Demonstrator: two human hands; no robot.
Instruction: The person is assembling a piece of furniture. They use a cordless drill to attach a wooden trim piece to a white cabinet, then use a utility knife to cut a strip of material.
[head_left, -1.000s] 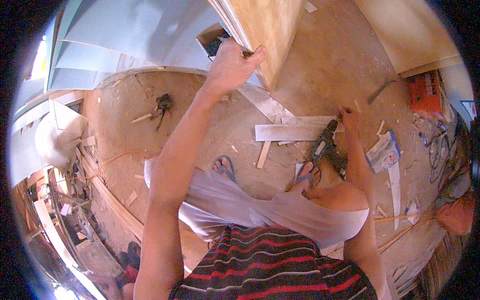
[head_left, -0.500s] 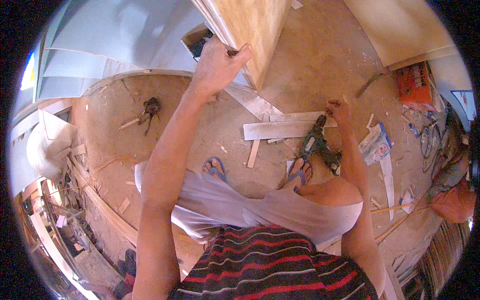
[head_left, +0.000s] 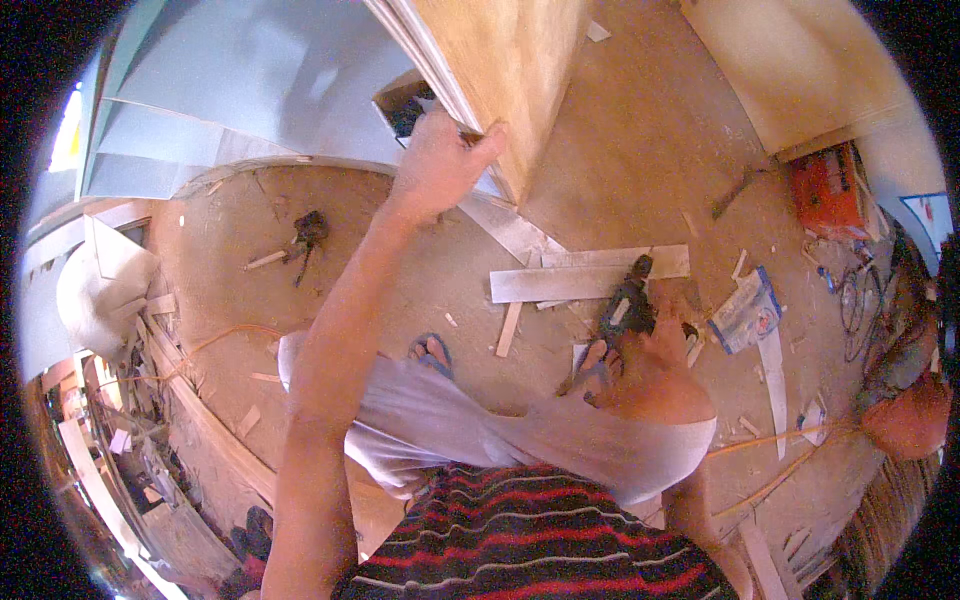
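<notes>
My left hand (head_left: 450,165) is closed round the edge of a plywood panel (head_left: 515,75), near its lower corner. The thumb lies on the broad light face, and the fingers are mostly hidden. At the floor by my right foot, my right hand (head_left: 672,312), somewhat blurred, covers the handle of a dark power drill (head_left: 628,305). Its fingers appear wrapped round that handle. The chuck points away from me, over white wood strips (head_left: 555,285). Behind my left hand stands an open box (head_left: 385,100) with dark contents.
A handsaw (head_left: 773,385) and a blue-and-white packet (head_left: 748,315) lie on the right. Beyond them sits a red-orange box (head_left: 830,195). Another dark tool (head_left: 308,235) rests on the floor at left. An orange cord (head_left: 780,440) crosses the right side. Long timber (head_left: 215,420) lines the left.
My right hand has come down and back from beyond the drill onto its handle. My left hand keeps its hold on the panel. The whole view has shifted slightly.
</notes>
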